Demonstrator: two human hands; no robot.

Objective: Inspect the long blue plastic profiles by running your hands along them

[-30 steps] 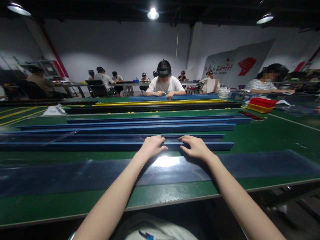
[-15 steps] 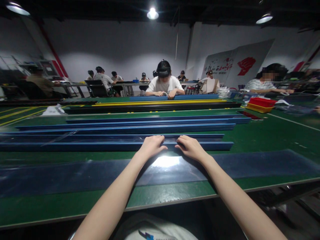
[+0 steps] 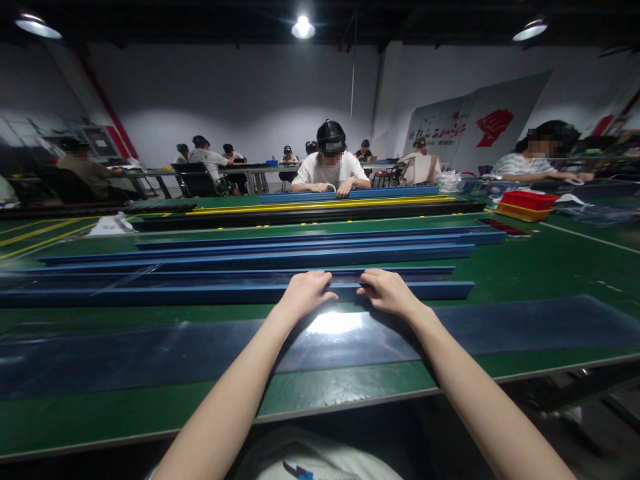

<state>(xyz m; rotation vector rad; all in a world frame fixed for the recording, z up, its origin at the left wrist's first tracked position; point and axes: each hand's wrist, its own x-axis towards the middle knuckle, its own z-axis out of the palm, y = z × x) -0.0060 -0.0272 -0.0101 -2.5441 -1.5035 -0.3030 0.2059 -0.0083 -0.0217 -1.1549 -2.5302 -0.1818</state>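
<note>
Both my hands rest side by side on the near wall of a long blue channel rail (image 3: 200, 292) that lies across the green table (image 3: 540, 267). My left hand (image 3: 306, 292) curls its fingers over the rail's top edge. My right hand (image 3: 386, 291) does the same just to its right, thumb toward the left hand. A long dark glossy strip (image 3: 150, 350) lies flat in front of the rail, under my wrists, with a lamp's glare between them.
More blue rails (image 3: 300, 253) lie parallel behind the first. Farther back run black and yellow rails (image 3: 320, 208). A person in a white shirt (image 3: 330, 170) sits opposite, hands on another blue rail. Red and yellow trays (image 3: 527, 203) stand at the right. Other people sit at farther tables.
My right hand slid a little left along the rail and then back to the right. The view has tilted slightly. My left hand stays in place.
</note>
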